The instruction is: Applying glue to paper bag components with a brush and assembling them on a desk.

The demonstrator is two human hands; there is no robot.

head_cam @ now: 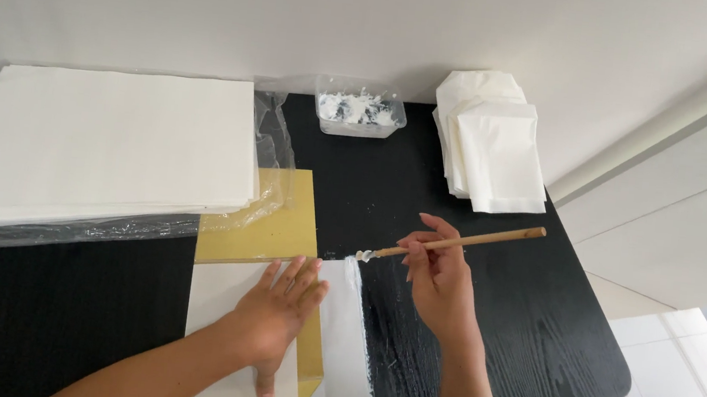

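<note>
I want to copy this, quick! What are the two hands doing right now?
Left hand: open, pressed flat on the white sheet.
Right hand: closed, holding the wooden brush, its pasty tip at the sheet's folded edge.

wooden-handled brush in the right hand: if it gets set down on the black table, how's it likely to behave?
The brush looks thin, stiff and light, pinched by the right hand fingers alone. Its round handle would probably roll on the flat table. The tip carries white paste, so it would likely smear.
</note>
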